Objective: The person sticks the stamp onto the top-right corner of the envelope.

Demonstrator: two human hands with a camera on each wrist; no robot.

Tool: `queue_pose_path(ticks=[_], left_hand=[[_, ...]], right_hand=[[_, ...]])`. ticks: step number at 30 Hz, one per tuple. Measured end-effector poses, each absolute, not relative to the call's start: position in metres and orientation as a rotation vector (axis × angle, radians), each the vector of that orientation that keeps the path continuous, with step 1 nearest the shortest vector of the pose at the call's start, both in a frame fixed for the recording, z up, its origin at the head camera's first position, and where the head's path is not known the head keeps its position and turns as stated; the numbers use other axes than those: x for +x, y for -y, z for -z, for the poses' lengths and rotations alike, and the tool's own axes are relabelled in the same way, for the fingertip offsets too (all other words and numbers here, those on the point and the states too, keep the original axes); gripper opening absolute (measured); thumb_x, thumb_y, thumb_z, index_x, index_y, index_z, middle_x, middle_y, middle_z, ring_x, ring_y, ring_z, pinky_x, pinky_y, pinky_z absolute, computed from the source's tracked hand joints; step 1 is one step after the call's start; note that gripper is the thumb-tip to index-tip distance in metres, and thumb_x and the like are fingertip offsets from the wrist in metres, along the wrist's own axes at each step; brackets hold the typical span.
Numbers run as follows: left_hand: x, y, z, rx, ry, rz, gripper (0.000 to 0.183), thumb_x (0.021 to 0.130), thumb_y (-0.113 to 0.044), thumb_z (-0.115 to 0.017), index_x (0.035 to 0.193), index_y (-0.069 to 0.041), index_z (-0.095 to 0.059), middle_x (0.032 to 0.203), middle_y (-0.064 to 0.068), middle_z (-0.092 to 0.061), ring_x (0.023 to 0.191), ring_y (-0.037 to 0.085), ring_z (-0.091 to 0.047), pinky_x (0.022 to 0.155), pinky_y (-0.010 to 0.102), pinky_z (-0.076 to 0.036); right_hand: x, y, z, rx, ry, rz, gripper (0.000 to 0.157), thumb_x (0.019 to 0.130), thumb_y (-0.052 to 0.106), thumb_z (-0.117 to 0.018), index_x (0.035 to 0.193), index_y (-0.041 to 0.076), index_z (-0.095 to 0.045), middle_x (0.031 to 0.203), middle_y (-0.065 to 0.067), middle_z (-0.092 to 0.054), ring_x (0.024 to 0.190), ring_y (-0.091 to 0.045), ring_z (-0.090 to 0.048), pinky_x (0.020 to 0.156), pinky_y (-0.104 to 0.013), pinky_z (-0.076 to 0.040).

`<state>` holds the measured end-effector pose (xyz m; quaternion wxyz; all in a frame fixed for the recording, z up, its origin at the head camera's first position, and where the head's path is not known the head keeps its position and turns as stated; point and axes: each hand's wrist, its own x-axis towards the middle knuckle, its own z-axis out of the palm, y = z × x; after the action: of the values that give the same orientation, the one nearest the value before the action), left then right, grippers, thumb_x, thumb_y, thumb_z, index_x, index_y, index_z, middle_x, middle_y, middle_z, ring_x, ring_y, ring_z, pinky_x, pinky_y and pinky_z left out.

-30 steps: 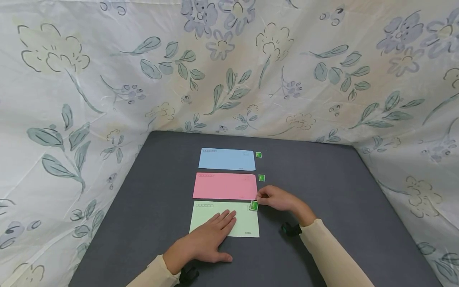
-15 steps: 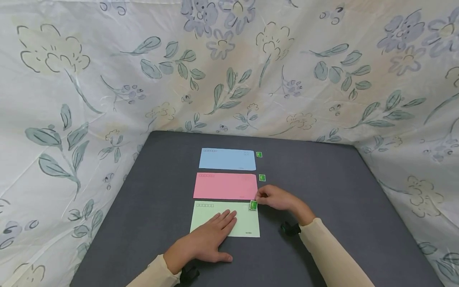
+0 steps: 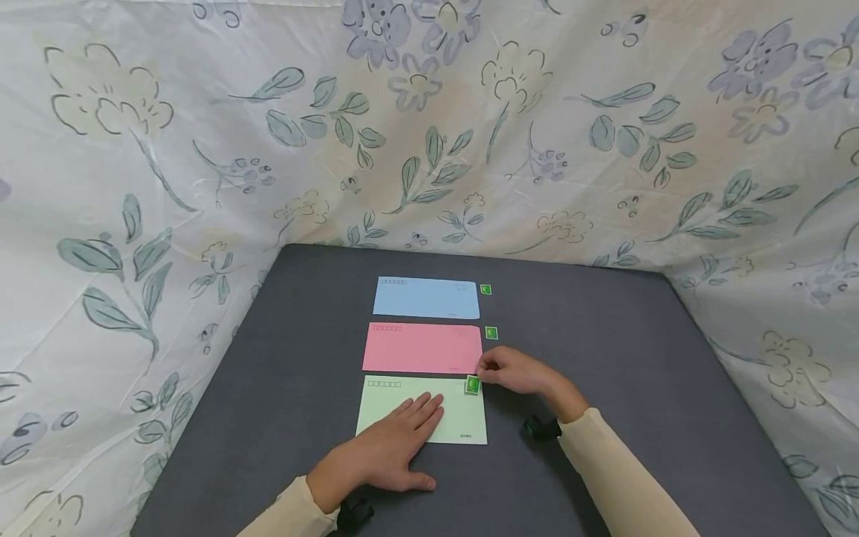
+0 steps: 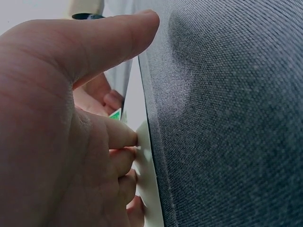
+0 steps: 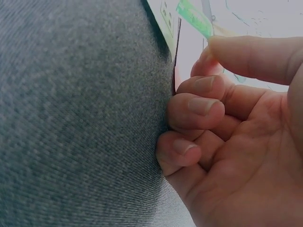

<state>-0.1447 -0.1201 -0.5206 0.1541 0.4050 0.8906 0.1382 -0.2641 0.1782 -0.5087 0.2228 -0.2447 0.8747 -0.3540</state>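
Note:
A pale green envelope (image 3: 416, 403) lies nearest me on the dark grey table. My left hand (image 3: 397, 446) rests on its lower left part, fingers straight, thumb spread off the envelope's near edge. Between thumb and forefinger, my right hand (image 3: 517, 371) pinches a green postage stamp (image 3: 473, 385) by its edge, over the envelope's upper right corner. In the right wrist view the stamp (image 5: 195, 18) slants up from the fingertips, apart from the envelope (image 5: 164, 22), and the other fingers are curled against the table.
Behind the green envelope lie a pink envelope (image 3: 423, 348) and, farther back, a blue envelope (image 3: 426, 298). One green stamp (image 3: 492, 333) sits right of the pink envelope, another stamp (image 3: 486, 289) right of the blue one. A floral cloth (image 3: 429, 149) surrounds the grey table (image 3: 637, 358).
My right hand has shifted slightly left with the stamp, which now covers more of the envelope's corner. My left hand has stayed in place.

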Motion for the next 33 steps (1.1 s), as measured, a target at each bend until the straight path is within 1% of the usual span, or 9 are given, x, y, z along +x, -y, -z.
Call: queue_pose_path(ticks=[13, 20, 33], left_hand=[[-0.1439, 0.1188, 0.5194, 1.15, -2.551, -0.394, 0.106, 0.096, -0.061, -0.073, 0.172, -0.004, -0.027, 0.181, 0.007, -0.014, 0.166, 0.025, -0.012, 0.132, 0.042, -0.016], [-0.1436, 0.1191, 0.5204, 1.149, -2.554, -0.394, 0.106, 0.096, -0.061, -0.074, 0.172, -0.004, -0.027, 0.181, 0.007, -0.014, 0.166, 0.025, -0.012, 0.132, 0.042, -0.016], [-0.1438, 0.1186, 0.5199, 1.133, -2.547, -0.408, 0.105, 0.096, -0.06, -0.074, 0.172, -0.004, -0.027, 0.181, 0.006, -0.013, 0.166, 0.025, -0.012, 0.132, 0.042, -0.015]], right_hand=[[-0.2633, -0.1755, 0.5092, -0.7, -2.423, 0.974, 0.015, 0.106, 0.01, -0.064, 0.094, 0.007, -0.074, 0.08, 0.0, -0.059, 0.072, -0.017, -0.052, 0.065, -0.032, -0.041], [-0.2642, -0.1742, 0.5091, -0.701, -2.417, 0.964, 0.016, 0.107, 0.011, -0.064, 0.094, 0.007, -0.073, 0.077, 0.002, -0.057, 0.07, -0.016, -0.05, 0.065, -0.032, -0.04], [-0.2642, -0.1711, 0.5097, -0.73, -2.411, 0.966, 0.016, 0.106, 0.009, -0.064, 0.095, 0.005, -0.073, 0.079, 0.001, -0.057, 0.07, -0.015, -0.05, 0.065, -0.031, -0.04]])
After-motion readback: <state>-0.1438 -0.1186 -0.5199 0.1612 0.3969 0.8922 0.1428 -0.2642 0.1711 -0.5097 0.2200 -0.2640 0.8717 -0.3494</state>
